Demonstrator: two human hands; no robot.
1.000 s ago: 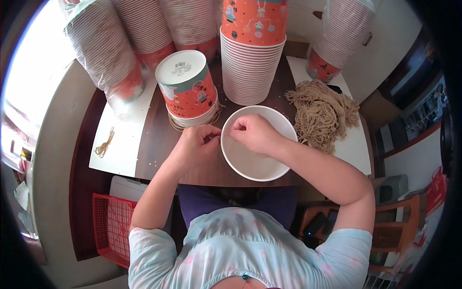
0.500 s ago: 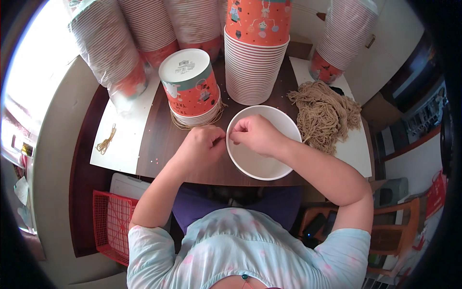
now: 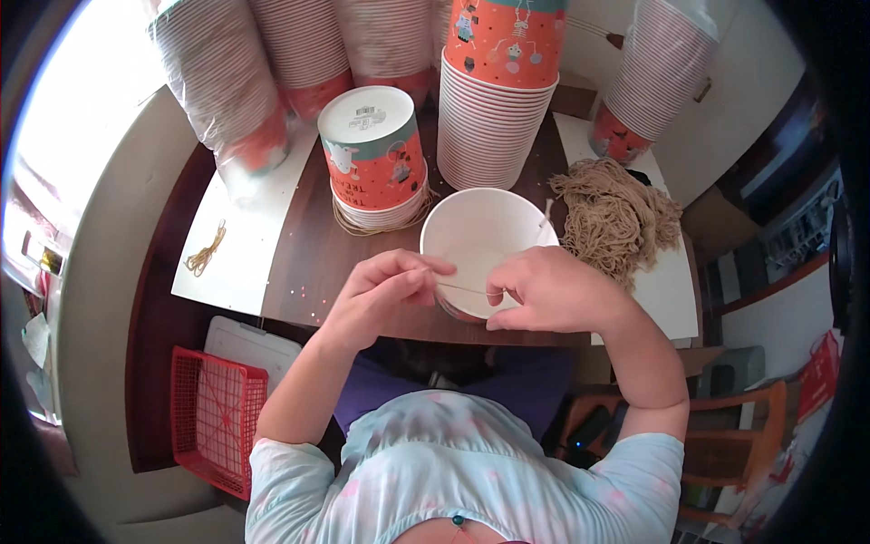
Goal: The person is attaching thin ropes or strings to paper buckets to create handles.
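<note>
A paper bucket (image 3: pixel 471 231) with a white inside stands at the table's near edge, its mouth tilted toward me. Across its near rim runs a thin pale cord (image 3: pixel 464 289), stretched between my two hands. My left hand (image 3: pixel 385 295) pinches the cord between thumb and fingertips, just left of the rim. On the other side my right hand (image 3: pixel 555 292) has curled fingers on the cord and covers the bucket's right front. A short pale cord end (image 3: pixel 546 218) shows at the bucket's right inner wall.
Behind stand a tall bucket stack (image 3: pixel 494 127) and an upside-down bucket stack (image 3: pixel 376 163) ringed with cords. A heap of tan cords (image 3: pixel 612 218) lies right, a small cord bundle (image 3: pixel 207 249) left. Wrapped stacks (image 3: pixel 222 82) line the back. A red basket (image 3: pixel 217 417) sits below left.
My hands have moved from the bucket's left rim toward me, and my right hand has come out of the bucket and gone right. The cord now shows stretched between them. The bucket has tipped toward me.
</note>
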